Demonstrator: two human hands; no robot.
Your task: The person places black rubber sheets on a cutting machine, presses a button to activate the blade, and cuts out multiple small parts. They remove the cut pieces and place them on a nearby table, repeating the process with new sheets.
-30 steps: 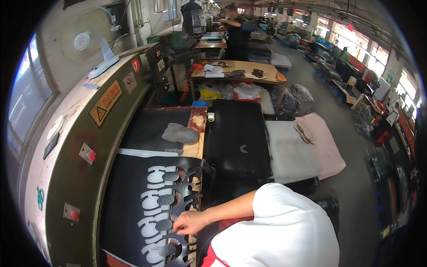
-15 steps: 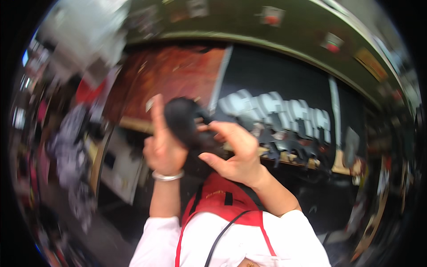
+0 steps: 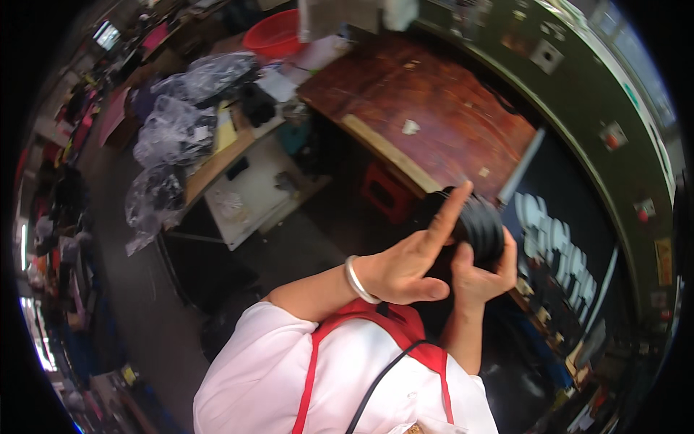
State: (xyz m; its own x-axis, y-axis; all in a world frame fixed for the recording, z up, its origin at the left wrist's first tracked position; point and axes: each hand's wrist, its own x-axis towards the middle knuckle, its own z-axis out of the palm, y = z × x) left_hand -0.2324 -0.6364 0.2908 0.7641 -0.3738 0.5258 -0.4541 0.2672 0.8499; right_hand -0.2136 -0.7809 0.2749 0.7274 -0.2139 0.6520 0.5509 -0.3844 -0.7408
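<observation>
In front of my chest is a stack of black curved pieces [image 3: 481, 224], its layered edges facing up and to the right. My right hand [image 3: 483, 281] is closed around its near right side, thumb in front and fingers along the outer edge. Against the left side of the stack lies my left hand [image 3: 405, 267], a silver bangle at its wrist. Its index finger stretches up across the stack and its thumb points out to the right, apart from the index. The other left fingers are partly hidden.
A reddish-brown worktable [image 3: 426, 108] with scraps stands ahead, a red stool [image 3: 387, 192] below it. White cut pieces [image 3: 557, 246] lie in a row on the dark bench at right. Clear plastic bags [image 3: 173, 134] cover a side table at left; a red basin [image 3: 275, 35] sits beyond.
My view has swung left, showing more of the side table. The black stack now sits in my right hand's grip, and the left hand has tilted from upright to reaching across it.
</observation>
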